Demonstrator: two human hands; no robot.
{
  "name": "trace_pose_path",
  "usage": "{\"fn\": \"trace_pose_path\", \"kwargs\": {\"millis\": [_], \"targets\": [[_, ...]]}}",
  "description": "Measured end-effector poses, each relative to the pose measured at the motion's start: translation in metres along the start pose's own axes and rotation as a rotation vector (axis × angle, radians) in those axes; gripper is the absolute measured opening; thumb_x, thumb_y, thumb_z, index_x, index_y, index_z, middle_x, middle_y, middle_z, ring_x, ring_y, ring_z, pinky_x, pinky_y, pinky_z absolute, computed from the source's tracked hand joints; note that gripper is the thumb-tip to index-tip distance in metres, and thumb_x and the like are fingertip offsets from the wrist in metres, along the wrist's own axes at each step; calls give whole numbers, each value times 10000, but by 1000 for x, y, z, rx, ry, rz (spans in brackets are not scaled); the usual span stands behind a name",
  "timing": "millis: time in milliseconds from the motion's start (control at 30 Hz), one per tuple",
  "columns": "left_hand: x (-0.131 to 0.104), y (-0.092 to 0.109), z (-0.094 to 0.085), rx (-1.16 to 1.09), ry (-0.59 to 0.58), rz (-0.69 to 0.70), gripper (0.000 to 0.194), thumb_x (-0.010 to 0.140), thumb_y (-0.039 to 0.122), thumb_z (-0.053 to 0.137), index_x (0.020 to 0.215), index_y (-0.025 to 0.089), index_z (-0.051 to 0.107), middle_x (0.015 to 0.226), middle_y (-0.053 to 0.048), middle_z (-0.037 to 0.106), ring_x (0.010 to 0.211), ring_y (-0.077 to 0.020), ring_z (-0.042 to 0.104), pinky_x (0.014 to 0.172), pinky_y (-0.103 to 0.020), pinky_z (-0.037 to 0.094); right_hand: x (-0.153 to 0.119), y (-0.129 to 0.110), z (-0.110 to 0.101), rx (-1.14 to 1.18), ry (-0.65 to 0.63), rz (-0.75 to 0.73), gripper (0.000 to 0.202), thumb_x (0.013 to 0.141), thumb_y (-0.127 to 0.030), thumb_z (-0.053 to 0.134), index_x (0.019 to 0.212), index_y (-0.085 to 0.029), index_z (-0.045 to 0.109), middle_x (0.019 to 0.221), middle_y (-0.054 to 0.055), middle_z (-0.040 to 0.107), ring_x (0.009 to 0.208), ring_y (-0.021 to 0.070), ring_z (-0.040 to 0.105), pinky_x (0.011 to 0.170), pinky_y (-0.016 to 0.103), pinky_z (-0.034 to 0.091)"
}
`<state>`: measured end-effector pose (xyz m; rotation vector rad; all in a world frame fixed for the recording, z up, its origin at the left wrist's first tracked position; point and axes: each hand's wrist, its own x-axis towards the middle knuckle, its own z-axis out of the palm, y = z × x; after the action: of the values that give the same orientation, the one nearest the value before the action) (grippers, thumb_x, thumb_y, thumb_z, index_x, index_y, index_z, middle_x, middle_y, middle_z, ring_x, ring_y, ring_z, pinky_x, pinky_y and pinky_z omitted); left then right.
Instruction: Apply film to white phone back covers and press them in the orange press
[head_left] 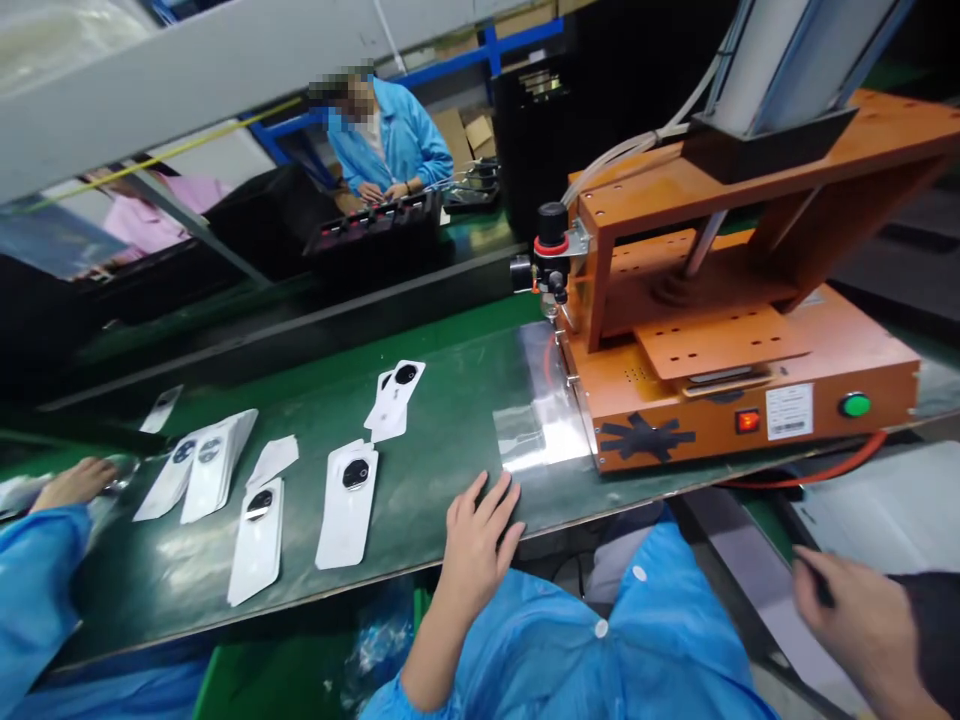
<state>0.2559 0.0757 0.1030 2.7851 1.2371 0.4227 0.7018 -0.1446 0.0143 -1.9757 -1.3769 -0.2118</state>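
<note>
My left hand (pixel 484 540) rests on the front edge of the green work surface (pixel 442 470), palm down, fingers spread, with nothing in it. My right hand is out of view. To the left of my left hand lie white phone back covers (pixel 346 525) with a dark round camera area. Another white cover (pixel 255 560) lies farther left, and two overlapping covers (pixel 391 412) are farther back. A clear plastic sheet (pixel 551 440) lies just beyond my fingers, beside the orange press machine (pixel 727 400).
Fanned white covers (pixel 217 475) lie at left near a co-worker's hand (pixel 79 483). At right, a dark-sleeved person's hand (pixel 862 620) holds something black. The press has a green button (pixel 855 405) and a lit red switch (pixel 748 421). A person in blue (pixel 390 135) works behind.
</note>
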Motion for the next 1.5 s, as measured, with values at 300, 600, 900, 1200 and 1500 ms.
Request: {"fn": "trace_pose_path", "kwargs": {"millis": [300,600,900,1200,1500], "targets": [[27,-23,-25,-307,126,-104,217,996,278,553,1090,256,748,1266,-77,698,1206,-239,610,1037,-438,479,51,-194,81,410,-161,-687,374,856,-102,614,1179,-282,664,902,48,723,761,197,664,652,356,557],[163,-73,15,-328,251,-429,223,867,270,756,1088,243,773,1335,-101,691,1324,-381,507,1088,-618,363,95,-263,129,562,-249,-705,288,894,-76,533,1131,-217,618,877,64,670,771,197,600,667,343,536],[125,-40,-2,-520,333,-378,101,937,254,661,997,205,725,962,-35,771,884,-173,700,860,-318,533,119,-284,107,627,-273,-518,258,937,-121,552,1158,-228,631,986,79,660,931,223,632,804,387,556],[57,8,-39,-389,424,-88,169,1000,253,567,910,195,698,875,-52,749,811,-168,656,796,-321,517,162,-310,78,285,-212,-859,303,1019,-164,485,1269,-198,651,1064,101,698,951,229,620,768,382,488],[19,24,-35,-1036,285,-493,255,932,413,672,1026,179,710,836,-48,732,711,-144,652,670,-253,526,142,-312,80,255,-106,-1118,198,981,-113,520,1097,-108,681,1007,127,700,884,236,607,728,388,481]]}}
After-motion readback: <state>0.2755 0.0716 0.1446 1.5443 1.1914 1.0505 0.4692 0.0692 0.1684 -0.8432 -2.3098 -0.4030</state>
